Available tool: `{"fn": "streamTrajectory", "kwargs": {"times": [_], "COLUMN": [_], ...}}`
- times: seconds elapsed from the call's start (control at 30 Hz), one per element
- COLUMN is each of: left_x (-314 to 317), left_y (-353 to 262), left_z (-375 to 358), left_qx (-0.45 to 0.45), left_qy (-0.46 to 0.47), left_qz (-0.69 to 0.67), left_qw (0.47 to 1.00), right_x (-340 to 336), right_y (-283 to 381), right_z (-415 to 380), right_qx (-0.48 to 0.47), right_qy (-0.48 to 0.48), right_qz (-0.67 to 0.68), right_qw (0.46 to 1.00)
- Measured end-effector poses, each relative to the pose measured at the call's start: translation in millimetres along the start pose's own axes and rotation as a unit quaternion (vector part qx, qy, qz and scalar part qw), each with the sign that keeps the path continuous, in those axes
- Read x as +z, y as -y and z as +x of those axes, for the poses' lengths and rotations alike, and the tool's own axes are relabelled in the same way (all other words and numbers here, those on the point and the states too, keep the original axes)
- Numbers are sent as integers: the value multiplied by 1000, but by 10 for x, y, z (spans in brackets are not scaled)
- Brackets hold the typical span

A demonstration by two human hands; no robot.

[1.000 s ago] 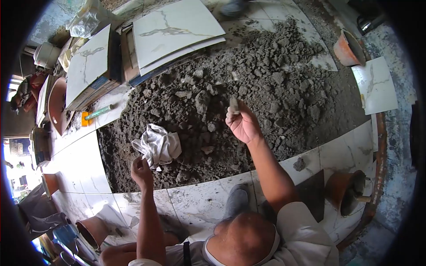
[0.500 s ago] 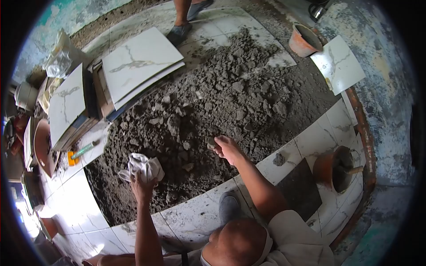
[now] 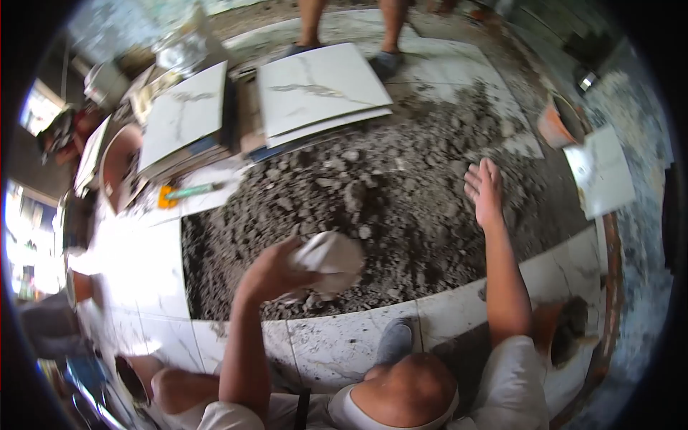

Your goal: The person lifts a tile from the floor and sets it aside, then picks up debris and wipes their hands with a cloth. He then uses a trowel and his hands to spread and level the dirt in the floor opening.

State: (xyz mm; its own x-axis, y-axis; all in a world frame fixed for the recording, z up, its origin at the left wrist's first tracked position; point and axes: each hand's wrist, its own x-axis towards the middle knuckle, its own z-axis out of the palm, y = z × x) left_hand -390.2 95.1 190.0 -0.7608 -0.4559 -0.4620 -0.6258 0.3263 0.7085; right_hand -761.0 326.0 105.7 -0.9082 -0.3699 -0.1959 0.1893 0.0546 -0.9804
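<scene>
My left hand (image 3: pixel 269 276) is closed around a bunched white cloth (image 3: pixel 328 259), slightly blurred, above the near part of a bed of loose grey, lumpy mortar mix (image 3: pixel 322 190). My right hand (image 3: pixel 486 192) is raised over the right part of that bed, its fingers stretched out and nothing visible in them. White marble-patterned floor tiles (image 3: pixel 337 342) border the bed on my side, where my shoe (image 3: pixel 395 340) rests.
Beyond the bed lie two stacks of tiles (image 3: pixel 315 89) (image 3: pixel 188 115) and a green-handled tool with a yellow head (image 3: pixel 193 192). Buckets (image 3: pixel 561 123) (image 3: pixel 550 326) stand at right, near a loose tile (image 3: pixel 602 172). Another person's legs (image 3: pixel 393 25) are at the back.
My right hand has moved right and away from me, opened, and the small lump it held is gone from it. My left hand has moved right with the cloth. The view has shifted.
</scene>
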Motion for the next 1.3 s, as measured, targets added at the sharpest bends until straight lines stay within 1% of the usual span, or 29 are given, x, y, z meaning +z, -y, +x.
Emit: {"fn": "streamTrajectory", "kwargs": {"times": [0.03,0.07,0.1,0.13,0.17,0.2,0.23,0.27,0.3,0.33,0.37,0.4,0.43,0.53,0.6,0.67,0.7,0.73,0.77,0.8,0.87,0.9,0.93,1.0,1.07,1.13,1.2,1.27,1.3], "left_x": [6,43,94,147,323,457,552,800,931,924,950,972,979,867,709,558,513,451,376,312,151,94,3,-154,-132,-276,-300,-204,-122], "left_y": [-190,-182,-242,-275,-189,-200,-261,-146,-161,-267,-264,-230,-165,24,148,329,433,518,609,722,1033,1236,1398,1725,2204,2412,2789,3227,3512], "left_z": [-60,-59,-70,-35,62,119,163,273,306,297,323,345,379,300,221,53,-7,-84,-150,-186,-310,-359,-446,-703,-922,-1295,-1670,-2084,-2305], "left_qx": [36,97,126,176,233,268,279,368,347,268,242,214,230,237,207,269,271,274,220,231,176,182,188,129,122,55,-49,-93,-125], "left_qy": [1,16,33,67,85,76,123,30,38,67,68,70,89,108,176,137,141,146,157,142,173,177,180,222,201,186,138,74,73], "left_qz": [5,-9,-44,-72,-157,-194,-266,-152,-133,-98,-44,9,36,90,16,-1,-12,-23,-83,-98,-169,-162,-155,-214,-256,-325,-352,-405,-424], "left_qw": [999,995,990,979,956,941,914,917,928,956,967,974,968,961,962,953,952,950,959,957,954,954,953,942,938,925,925,907,894], "right_x": [162,252,352,496,570,644,611,599,678,744,690,648,574,533,654,835,954,1106,1260,1312,1534,1643,1772,1943,2105,2230,2263,2342,2380], "right_y": [-16,-157,-258,-405,-481,-555,-648,-730,-786,-846,-925,-869,-923,-1020,-1013,-978,-951,-829,-708,-752,-608,-605,-432,-336,-163,-33,-84,-44,-48], "right_z": [-274,-522,-764,-974,-1182,-1387,-1531,-1643,-1730,-1811,-1834,-1880,-1871,-1936,-2010,-2068,-2096,-2159,-2222,-2176,-2323,-2347,-2396,-2429,-2430,-2384,-2218,-2151,-2122], "right_qx": [-5,-40,-36,-113,-118,-119,-92,-66,54,176,148,188,126,19,183,182,181,101,14,-39,-37,-92,-56,11,-20,48,12,9,12], "right_qy": [107,247,342,358,384,412,422,430,376,304,316,275,310,339,251,270,283,326,350,394,509,568,638,695,695,650,643,626,622], "right_qz": [-38,-44,-44,-148,-86,-23,-9,5,151,285,250,216,106,-63,48,44,43,-102,-243,-425,-345,-327,-337,-353,-356,-382,-430,-475,-495], "right_qw": [993,967,938,915,912,903,902,901,913,892,903,918,936,938,949,944,941,934,905,814,788,750,691,627,625,655,633,618,607]}}
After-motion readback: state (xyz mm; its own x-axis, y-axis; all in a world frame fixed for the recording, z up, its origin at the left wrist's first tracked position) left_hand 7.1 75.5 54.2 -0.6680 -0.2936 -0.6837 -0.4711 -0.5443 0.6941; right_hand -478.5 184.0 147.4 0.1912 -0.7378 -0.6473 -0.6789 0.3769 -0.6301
